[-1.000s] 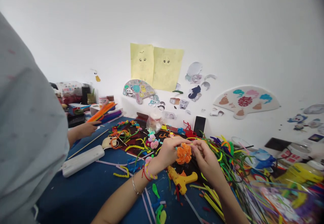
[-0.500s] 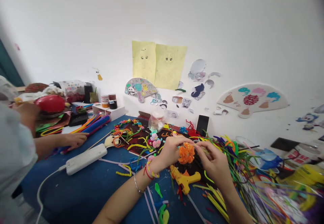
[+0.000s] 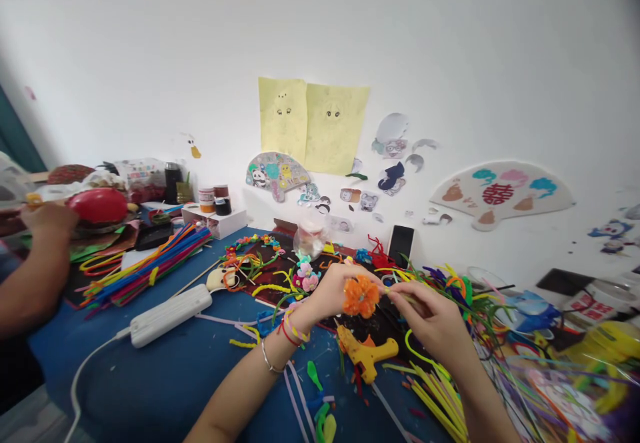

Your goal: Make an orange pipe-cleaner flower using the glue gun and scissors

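An orange flower (image 3: pixel 361 296), fuzzy like bent pipe cleaner, is in my left hand (image 3: pixel 331 289), whose fingers close behind its petals. My right hand (image 3: pixel 433 316) is just to the right, its thumb and forefinger pinched on the tip of a thin yellowish strand close to the left fingertips. A yellow-green pipe cleaner (image 3: pixel 413 348) curves below the right hand; whether it is the same strand I cannot tell. Beneath both hands lies a yellow glue gun (image 3: pixel 367 355) on the blue table. Pink and mint flowers (image 3: pixel 306 276) sit behind the left hand.
A white power strip (image 3: pixel 171 315) with its cord lies left of my arm. Pipe cleaners are bundled (image 3: pixel 145 266) at the left and heaped (image 3: pixel 440 396) at the right. A co-worker's hand (image 3: pixel 50 219) is beside a red balloon (image 3: pixel 97 205). A phone (image 3: pixel 401 244) leans on the wall.
The orange flower has shifted slightly left and its petals face me more fully. My hands stay close together. The co-worker's other hand has left the pipe cleaner bundle, and their body has moved back left.
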The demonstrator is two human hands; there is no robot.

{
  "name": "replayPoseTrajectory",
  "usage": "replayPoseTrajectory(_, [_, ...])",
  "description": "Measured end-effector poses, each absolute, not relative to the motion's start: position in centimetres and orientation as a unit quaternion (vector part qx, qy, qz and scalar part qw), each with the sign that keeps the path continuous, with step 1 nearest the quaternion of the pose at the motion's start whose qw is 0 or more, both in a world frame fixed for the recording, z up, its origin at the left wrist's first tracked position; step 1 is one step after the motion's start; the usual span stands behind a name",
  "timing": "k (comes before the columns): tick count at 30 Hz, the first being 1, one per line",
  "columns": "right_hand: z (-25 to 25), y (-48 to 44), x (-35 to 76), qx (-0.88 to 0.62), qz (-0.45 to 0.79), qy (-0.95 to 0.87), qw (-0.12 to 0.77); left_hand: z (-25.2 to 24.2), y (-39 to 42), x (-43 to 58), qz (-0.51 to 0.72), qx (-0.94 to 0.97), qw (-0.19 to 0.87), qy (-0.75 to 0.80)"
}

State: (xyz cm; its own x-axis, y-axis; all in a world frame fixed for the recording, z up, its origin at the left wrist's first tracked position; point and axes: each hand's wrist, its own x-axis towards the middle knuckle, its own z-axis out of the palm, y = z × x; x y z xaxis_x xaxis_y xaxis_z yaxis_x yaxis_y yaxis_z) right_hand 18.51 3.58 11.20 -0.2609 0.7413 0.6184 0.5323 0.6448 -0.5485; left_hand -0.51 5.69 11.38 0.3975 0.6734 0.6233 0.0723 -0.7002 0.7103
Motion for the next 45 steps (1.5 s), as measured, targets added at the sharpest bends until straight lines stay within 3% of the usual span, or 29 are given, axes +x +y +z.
replayPoseTrajectory(6, [11.8,3.6,18.5,-0.352,0.045,-0.830,0.429,11.3,6.2,-0.3,0.408,0.736,0.465,0.273])
replayPoseTrajectory(13, [12.4,3.7,18.7,-0.306,-0.024,-0.861,0.406,10.7,6.8,-0.1,0.358,0.725,0.521,0.272])
replayPoseTrajectory(23, [12.7,3.9,19.9,-0.316,-0.011,-0.859,0.404,10.7,6.6,1.0,0.329,0.703,0.559,0.291])
replayPoseTrajectory(34, [11.7,3.9,18.1,-0.382,0.020,-0.752,0.536,9.6,6.4,3.2,0.514,0.576,0.580,0.261])
replayPoseTrajectory(45, [11.8,3.8,18.0,-0.349,0.060,-0.752,0.555,9.0,5.6,4.0,0.527,0.526,0.642,0.183])
